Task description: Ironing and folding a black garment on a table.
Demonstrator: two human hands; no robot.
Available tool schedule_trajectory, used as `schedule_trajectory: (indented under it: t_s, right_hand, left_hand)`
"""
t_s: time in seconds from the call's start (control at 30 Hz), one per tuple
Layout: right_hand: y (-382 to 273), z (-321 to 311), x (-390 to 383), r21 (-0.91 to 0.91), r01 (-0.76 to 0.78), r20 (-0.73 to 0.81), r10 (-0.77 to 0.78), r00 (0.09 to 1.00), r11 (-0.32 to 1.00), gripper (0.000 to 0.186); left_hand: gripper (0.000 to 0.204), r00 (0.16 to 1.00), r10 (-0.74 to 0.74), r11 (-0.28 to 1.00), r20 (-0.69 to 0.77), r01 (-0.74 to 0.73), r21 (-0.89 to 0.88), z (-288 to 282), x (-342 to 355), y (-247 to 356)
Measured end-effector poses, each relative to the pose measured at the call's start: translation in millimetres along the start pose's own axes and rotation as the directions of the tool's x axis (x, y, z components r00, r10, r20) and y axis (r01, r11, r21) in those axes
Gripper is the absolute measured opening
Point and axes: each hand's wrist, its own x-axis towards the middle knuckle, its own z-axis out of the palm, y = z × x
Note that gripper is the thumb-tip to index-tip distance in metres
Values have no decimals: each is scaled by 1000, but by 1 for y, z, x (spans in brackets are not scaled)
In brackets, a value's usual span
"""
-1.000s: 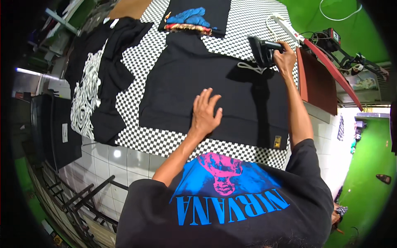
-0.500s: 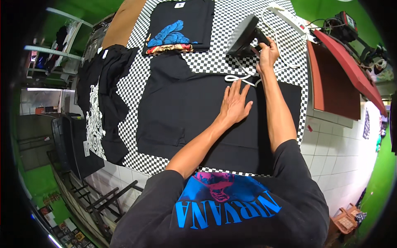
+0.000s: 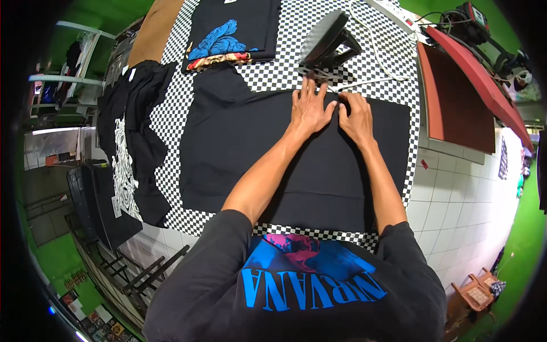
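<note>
A black T-shirt (image 3: 245,148) lies spread sideways on the checkered cloth in front of me, one sleeve toward the far left. At its far edge my left hand (image 3: 310,111) rests with fingers apart, the fingertips reaching onto the cloth. Close beside it, my right hand (image 3: 357,118) lies on the same edge, fingers extended and thumb apart, holding nothing I can see. Just beyond my hands a dark clothes iron (image 3: 327,45) stands tilted up on its heel, its handle toward the right. Its white cord (image 3: 370,84) runs over the cloth behind my fingers.
Folded black shirts with a blue print (image 3: 219,43) are stacked at the far left. Another black shirt with a white print (image 3: 122,165) lies along the left edge. A power strip (image 3: 393,14) sits at the far right, near a red-edged press (image 3: 461,97). Checkered cloth (image 3: 171,119) covers the table.
My right hand has let go of the iron, which now stands by itself, and has come down to the shirt's far edge. My left hand has shifted slightly left and farther away.
</note>
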Motion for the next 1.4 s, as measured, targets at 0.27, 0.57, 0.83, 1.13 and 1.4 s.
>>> schedule_trajectory:
  t_s: [0.27,0.57,0.83,1.13,1.4]
  right_hand:
    - [-14,-14,-41,-141,-64,-261,25,965,988,45]
    - [-20,-87,-293,-287,-738,-558,520,647,611,51]
    - [12,-107,-335,-298,-784,-450,645,618,544,51]
    - [30,-105,-327,-150,-776,-298,721,626,612,51]
    - [41,-130,-330,505,-754,-169,905,391,420,50]
  left_hand:
    - [54,938,-92,980,-333,26,-200,-69,-74,-11]
    - [56,593,-603,681,-533,731,43,-167,-345,-156]
    - [58,519,-799,552,-303,833,-28,-176,-357,-200]
    - [56,587,-795,605,-149,752,-263,-156,-380,-266]
    - [45,486,-873,285,50,590,-756,-195,-384,-228]
